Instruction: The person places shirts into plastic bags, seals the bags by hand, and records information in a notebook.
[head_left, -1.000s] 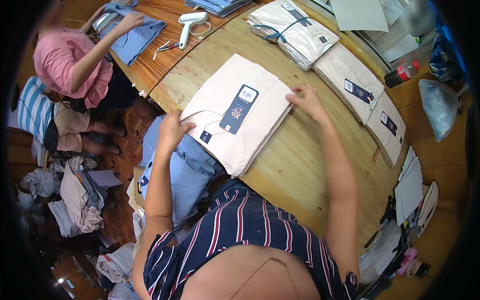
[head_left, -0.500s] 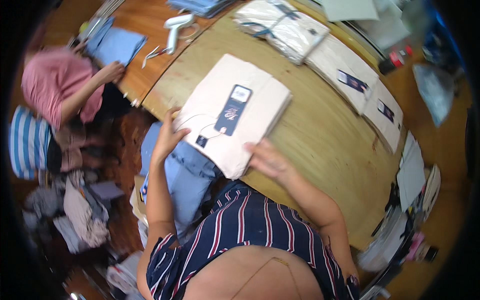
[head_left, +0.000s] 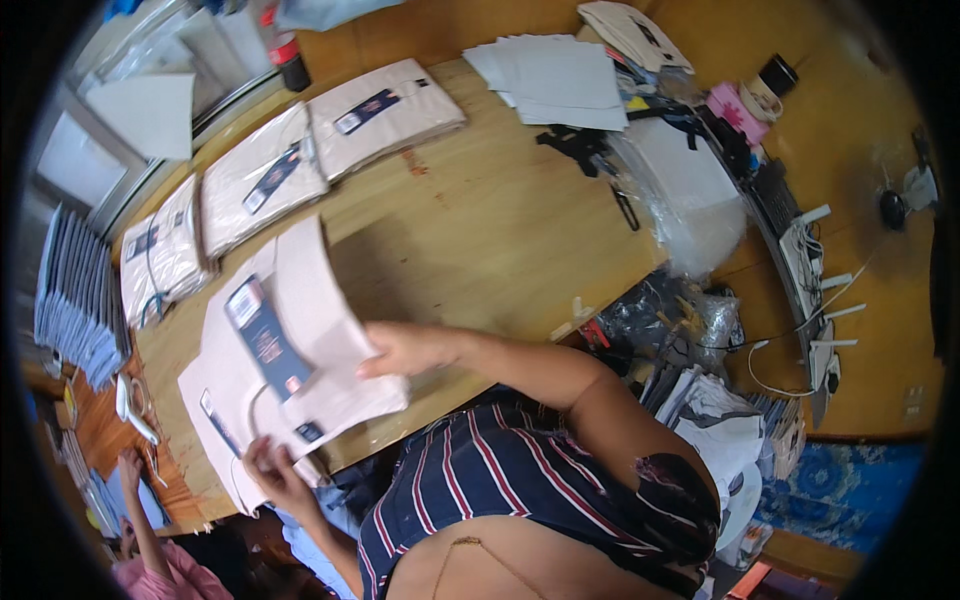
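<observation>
Folded cream garment (head_left: pixel 310 330) with a dark hang tag (head_left: pixel 265 335) lies at the wooden table (head_left: pixel 480 230)'s near edge, nine o'clock of the torso. Right hand (head_left: pixel 405 350) clasps its right edge, thumb and fingers closed on the fabric, lifting that side. Left hand (head_left: pixel 275 470) pinches the lower corner at seven o'clock. Similar folded stacks (head_left: pixel 300 160) lie at eleven o'clock.

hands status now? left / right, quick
Left hand: closed on the lower edge of the folded cream garment.
Right hand: fingers grip the same garment's right side, lifting it off the wooden table.
</observation>
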